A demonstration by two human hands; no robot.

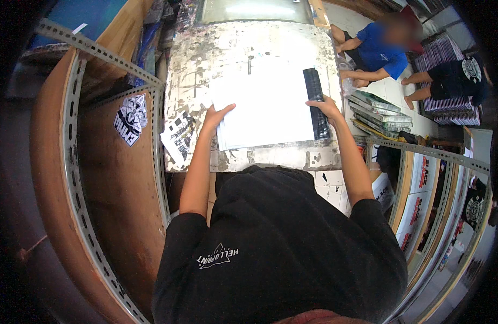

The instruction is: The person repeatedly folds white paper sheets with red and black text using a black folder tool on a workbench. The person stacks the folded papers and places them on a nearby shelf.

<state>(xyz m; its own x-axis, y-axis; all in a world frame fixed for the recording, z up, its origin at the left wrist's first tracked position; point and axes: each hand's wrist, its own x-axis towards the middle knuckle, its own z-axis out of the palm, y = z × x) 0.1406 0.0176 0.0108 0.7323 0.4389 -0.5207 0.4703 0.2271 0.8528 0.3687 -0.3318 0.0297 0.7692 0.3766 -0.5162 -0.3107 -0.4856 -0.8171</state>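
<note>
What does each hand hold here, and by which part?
Left hand holds the white sheets by their left edge; right hand rests on the black strip.

I see the worktable (243, 43) dead ahead at twelve o'clock, with a stack of paper sheets (262, 108) lying on its near half. My left hand (216, 115) sits on the stack's edge at eleven o'clock, my right hand (327, 108) at one o'clock, resting on a long bar (316, 102) that lies along the stack's right side. A slotted metal shelf frame (81, 178) stands at nine o'clock, another (443, 189) at three. Beyond the table's right edge, at two o'clock, a pile of flat boards (379, 112) lies on the floor, with seated people (384, 51) behind it.
</note>
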